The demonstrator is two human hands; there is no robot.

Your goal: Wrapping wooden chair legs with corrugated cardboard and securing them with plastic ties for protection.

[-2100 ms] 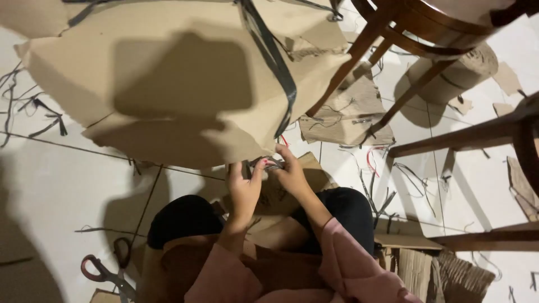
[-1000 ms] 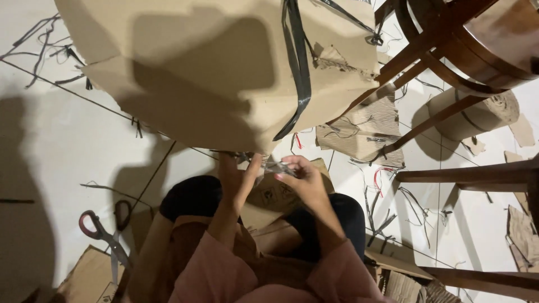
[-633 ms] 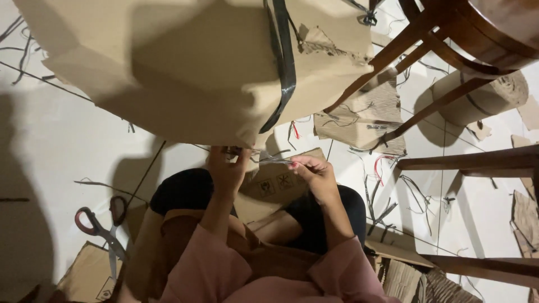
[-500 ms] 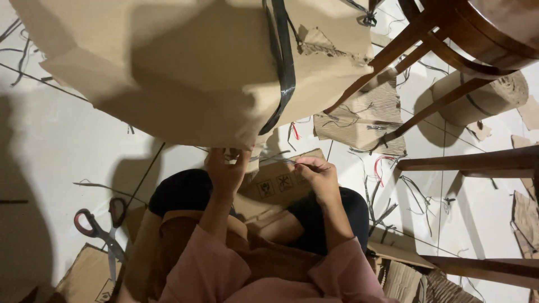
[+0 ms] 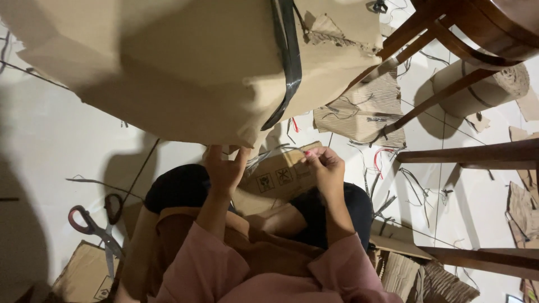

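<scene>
I sit on a pale tiled floor behind a big brown cardboard piece [image 5: 185,62] with a black strap [image 5: 287,62] across it. My left hand [image 5: 224,168] grips the near lower edge of that cardboard. My right hand [image 5: 324,165] is pinched shut on a thin wire or strip [image 5: 286,149] that runs toward the cardboard's edge. A flat cardboard piece with printed symbols [image 5: 275,178] lies on my lap between the two hands.
Red-handled scissors [image 5: 95,227] lie on the floor at the left, by a small box [image 5: 84,275]. Wooden chair legs [image 5: 449,95] cross the right side. A corrugated roll [image 5: 483,87], a corrugated sheet [image 5: 365,112] and scattered wire scraps lie beyond.
The hands have parted: the left moved up to the big cardboard's edge, the right drew sideways to the right with the thin strip. The view tilted slightly.
</scene>
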